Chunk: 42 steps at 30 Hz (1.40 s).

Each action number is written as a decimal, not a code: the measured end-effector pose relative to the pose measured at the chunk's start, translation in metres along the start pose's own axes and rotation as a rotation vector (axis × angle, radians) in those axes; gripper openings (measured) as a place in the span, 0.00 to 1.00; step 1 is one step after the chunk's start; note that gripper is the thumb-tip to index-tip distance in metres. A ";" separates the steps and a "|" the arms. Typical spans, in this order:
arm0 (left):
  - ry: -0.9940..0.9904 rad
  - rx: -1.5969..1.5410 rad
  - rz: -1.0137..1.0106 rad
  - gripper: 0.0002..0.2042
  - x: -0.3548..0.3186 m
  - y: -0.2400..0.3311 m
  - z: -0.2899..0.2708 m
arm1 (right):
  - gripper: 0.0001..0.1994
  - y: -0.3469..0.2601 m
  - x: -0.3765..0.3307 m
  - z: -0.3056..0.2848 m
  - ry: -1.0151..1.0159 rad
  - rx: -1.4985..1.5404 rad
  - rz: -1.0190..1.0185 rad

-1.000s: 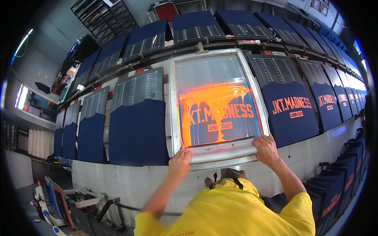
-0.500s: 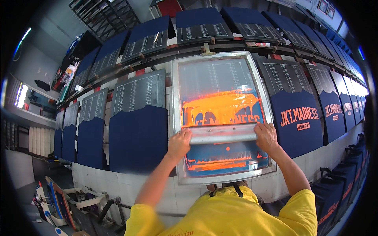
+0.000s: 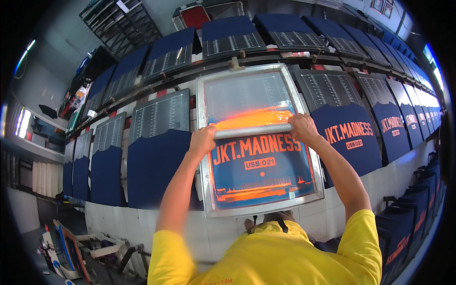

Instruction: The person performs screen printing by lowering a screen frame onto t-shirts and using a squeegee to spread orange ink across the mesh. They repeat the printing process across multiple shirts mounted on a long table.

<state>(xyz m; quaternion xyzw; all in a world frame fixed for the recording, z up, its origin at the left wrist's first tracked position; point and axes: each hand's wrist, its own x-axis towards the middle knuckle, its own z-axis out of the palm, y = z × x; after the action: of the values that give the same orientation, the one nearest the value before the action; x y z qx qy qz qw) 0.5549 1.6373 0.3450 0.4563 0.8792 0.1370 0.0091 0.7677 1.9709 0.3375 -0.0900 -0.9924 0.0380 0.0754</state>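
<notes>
Between my hands a long silver squeegee (image 3: pixel 253 130) lies across a screen-printing frame (image 3: pixel 315 183) with a metal rim. My left hand (image 3: pixel 203 141) grips its left end and my right hand (image 3: pixel 305 128) its right end. Bright orange ink (image 3: pixel 256 118) is banked along the squeegee's far side. On the near side the mesh shows orange lettering (image 3: pixel 256 147) with a small boxed line and a dot under it. A streaky orange ink band (image 3: pixel 256 192) crosses the near end of the mesh. The squeegee's blade is hidden beneath its handle.
Left of the frame, a dark blue shirt (image 3: pixel 159 166) without print lies on a marked black board (image 3: pixel 159 111). To the right lies a printed blue shirt (image 3: pixel 349 137), with more beyond. A second row of shirt boards (image 3: pixel 232 42) runs behind a dark rail. A black rack (image 3: pixel 118 28) stands far left.
Both hands have pushed the squeegee away from me, up the mesh. Ink has gathered ahead of it, and the lettering now shows behind it. The whole view has shifted slightly.
</notes>
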 end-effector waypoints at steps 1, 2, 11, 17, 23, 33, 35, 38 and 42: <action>-0.029 0.014 -0.037 0.12 -0.008 0.002 -0.004 | 0.09 -0.005 -0.005 -0.006 -0.009 0.017 -0.004; -0.020 0.046 -0.034 0.12 -0.017 0.007 -0.002 | 0.09 -0.010 -0.017 -0.016 -0.023 0.033 0.002; 0.081 -0.040 0.007 0.09 -0.169 0.095 0.015 | 0.13 -0.047 -0.182 -0.033 0.116 0.092 -0.044; 0.126 -0.009 0.027 0.14 -0.216 0.120 0.039 | 0.16 -0.064 -0.225 -0.044 0.031 0.114 0.003; 0.180 0.058 0.048 0.17 -0.196 0.112 0.052 | 0.15 -0.041 -0.196 -0.020 0.058 0.075 -0.032; 0.153 0.117 0.023 0.15 -0.081 0.073 0.047 | 0.13 0.019 -0.075 0.000 0.108 0.048 -0.103; 0.141 0.091 0.019 0.14 -0.056 0.063 0.044 | 0.12 0.024 -0.050 -0.002 0.092 0.082 -0.078; 0.092 0.083 -0.015 0.12 -0.023 0.046 0.040 | 0.10 0.034 -0.013 -0.005 0.028 0.048 -0.057; 0.077 0.081 0.010 0.10 -0.001 0.037 0.028 | 0.08 0.038 0.003 -0.005 0.037 0.017 -0.070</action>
<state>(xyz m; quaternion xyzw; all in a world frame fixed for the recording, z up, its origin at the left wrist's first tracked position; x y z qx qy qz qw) 0.5890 1.6629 0.3270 0.4550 0.8815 0.1185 -0.0439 0.7721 2.0090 0.3391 -0.0550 -0.9930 0.0422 0.0959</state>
